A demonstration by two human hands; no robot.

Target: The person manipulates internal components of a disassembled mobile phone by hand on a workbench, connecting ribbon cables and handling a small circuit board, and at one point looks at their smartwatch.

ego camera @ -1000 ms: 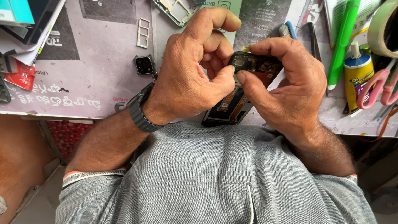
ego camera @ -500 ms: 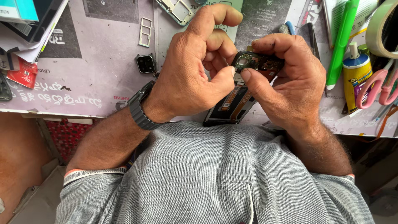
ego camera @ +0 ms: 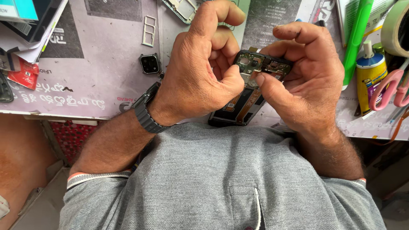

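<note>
The opened phone (ego camera: pixel 249 91) sits between both hands above the near edge of the surface (ego camera: pixel 102 85), back cover off, its inner parts and camera end showing. The left hand (ego camera: pixel 200 81) curls closed beside it, thumb tip pressed on the upper board area. The right hand (ego camera: pixel 306 85) wraps the phone's top end, thumb meeting the left thumb, fingers bent over the far side. Compared with a second ago, the phone is tipped a little more upright and both thumbs have drawn closer together over the same spot near the camera end; the grip itself looks unchanged, so I judge the work is fine picking at one small part, not a new step.

A loose camera module (ego camera: pixel 150 64) lies on the surface left of the hands, with a thin metal tray frame (ego camera: pixel 149 30) beyond it. On the right stand a glue bottle (ego camera: pixel 370 76), a green pen (ego camera: pixel 358 38), pink scissors (ego camera: pixel 390 91) and a tape roll (ego camera: pixel 396 27). No container shows any contents.
</note>
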